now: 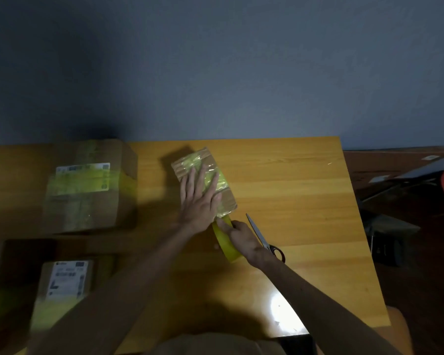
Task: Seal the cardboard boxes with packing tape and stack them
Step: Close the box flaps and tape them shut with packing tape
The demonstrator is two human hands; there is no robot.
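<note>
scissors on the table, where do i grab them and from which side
Take the scissors by the dark handle loops at their near end, coming in from the right. The blades point away toward the wall, so the handles face the person. The right hand, gripping the tape roll, crowds their left side.

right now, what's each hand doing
Left hand: open, pressing flat on the small box.
Right hand: closed round the tape roll.
</note>
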